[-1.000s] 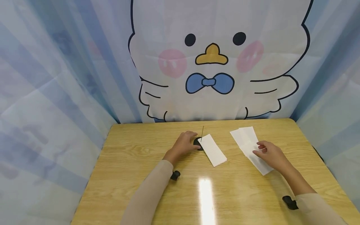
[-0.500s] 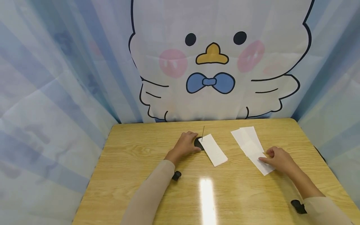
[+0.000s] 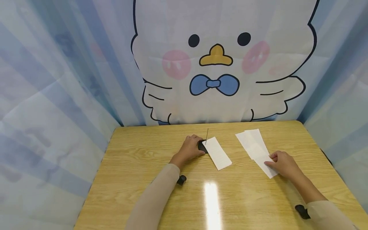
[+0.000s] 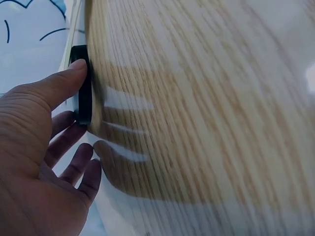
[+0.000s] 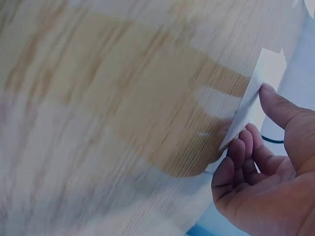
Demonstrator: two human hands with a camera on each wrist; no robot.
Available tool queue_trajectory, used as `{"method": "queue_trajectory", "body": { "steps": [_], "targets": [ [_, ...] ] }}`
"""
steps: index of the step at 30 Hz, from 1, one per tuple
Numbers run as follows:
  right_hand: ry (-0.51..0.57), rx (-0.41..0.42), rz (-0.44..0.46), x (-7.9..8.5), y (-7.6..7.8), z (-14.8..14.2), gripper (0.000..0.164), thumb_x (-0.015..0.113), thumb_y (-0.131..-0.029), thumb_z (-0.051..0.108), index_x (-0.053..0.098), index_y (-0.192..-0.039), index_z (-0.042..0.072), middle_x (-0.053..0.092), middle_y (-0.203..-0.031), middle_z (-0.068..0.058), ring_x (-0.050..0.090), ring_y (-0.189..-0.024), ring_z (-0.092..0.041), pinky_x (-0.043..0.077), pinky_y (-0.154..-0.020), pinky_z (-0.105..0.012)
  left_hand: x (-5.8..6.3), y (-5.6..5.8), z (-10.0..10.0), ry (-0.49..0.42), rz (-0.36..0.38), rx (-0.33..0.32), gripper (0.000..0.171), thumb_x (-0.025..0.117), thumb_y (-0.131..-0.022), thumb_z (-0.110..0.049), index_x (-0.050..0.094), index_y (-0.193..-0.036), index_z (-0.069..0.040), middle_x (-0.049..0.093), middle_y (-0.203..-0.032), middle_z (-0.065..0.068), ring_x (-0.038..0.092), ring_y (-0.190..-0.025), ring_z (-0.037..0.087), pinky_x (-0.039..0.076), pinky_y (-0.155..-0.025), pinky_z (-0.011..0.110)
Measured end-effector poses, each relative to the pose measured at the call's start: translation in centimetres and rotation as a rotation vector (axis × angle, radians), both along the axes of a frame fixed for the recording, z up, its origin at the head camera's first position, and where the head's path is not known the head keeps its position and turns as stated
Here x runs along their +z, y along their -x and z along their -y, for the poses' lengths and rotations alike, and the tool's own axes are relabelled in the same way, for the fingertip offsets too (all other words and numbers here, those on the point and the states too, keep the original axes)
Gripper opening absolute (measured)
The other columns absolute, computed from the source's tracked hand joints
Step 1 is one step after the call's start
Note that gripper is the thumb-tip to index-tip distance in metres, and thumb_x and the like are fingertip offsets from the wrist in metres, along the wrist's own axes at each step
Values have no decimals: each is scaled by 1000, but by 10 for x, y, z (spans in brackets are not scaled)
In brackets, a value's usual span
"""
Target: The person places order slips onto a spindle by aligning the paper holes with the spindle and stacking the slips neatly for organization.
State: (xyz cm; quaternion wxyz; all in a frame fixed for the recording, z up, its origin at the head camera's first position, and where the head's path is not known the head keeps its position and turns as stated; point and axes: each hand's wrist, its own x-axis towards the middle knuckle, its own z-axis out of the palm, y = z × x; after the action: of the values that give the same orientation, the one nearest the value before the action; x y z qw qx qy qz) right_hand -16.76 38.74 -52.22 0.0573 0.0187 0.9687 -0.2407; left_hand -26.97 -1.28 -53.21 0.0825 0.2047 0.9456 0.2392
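A bill spike has a round black base and a thin upright pin. White paper slips sit at the foot of the pin, slanting toward me over the table. My left hand grips the base from the left; in the left wrist view the thumb lies on one side of the black base, fingertips at its lower end. On the right, loose white paper slips overlap. My right hand pinches the near slip at its right edge, thumb on the paper in the right wrist view.
The wooden table carries a bright light reflection near its front middle. Behind it hangs a curtain with a cartoon bird. A black wrist camera shows by the left sleeve, another wrist camera by the right.
My right hand has moved a little right and toward me, from above the loose slips to the near slip's right edge. The left hand stays at the spike's base.
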Motion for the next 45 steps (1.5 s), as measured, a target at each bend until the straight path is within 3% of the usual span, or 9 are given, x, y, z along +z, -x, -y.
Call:
{"method": "queue_trajectory", "body": {
  "steps": [12,22,29,36,45],
  "targets": [
    [42,-6,19,0,2,1,39,76,-94,20,59,-111,-10,67,-97,-20,62,-86,-29,50,-71,-35,1,2,-1,-11,12,14,63,83,-89,-38,61,-144,-16,55,-149,6,50,-130,28,48,-107,40],
    [14,12,12,2,2,1,46,76,-93,17,57,-114,-18,63,-99,-26,60,-88,-33,52,-77,-47,-2,1,-2,-17,2,31,63,84,-88,-38,62,-142,-15,56,-144,8,50,-129,28,47,-108,41],
    [21,-9,35,0,0,2,44,77,-94,20,51,-111,-11,52,-92,-16,51,-84,-29,43,-71,-36,-4,-1,-1,-24,0,44,63,85,-87,-38,62,-141,-14,59,-135,8,52,-124,26,49,-104,39],
    [38,-5,21,-1,-3,2,40,73,-97,20,51,-113,-9,50,-89,-12,52,-84,-28,43,-71,-36,-6,-3,0,-36,-4,38,64,85,-86,-39,63,-140,-14,59,-134,8,53,-122,26,50,-102,39],
    [77,-10,-34,0,-5,-2,34,56,-105,13,53,-125,-15,63,-107,-28,63,-94,-36,53,-76,-43,-4,-4,-1,-45,1,46,63,85,-87,-38,62,-141,-15,59,-132,8,53,-121,27,50,-102,41]
  ]
}}
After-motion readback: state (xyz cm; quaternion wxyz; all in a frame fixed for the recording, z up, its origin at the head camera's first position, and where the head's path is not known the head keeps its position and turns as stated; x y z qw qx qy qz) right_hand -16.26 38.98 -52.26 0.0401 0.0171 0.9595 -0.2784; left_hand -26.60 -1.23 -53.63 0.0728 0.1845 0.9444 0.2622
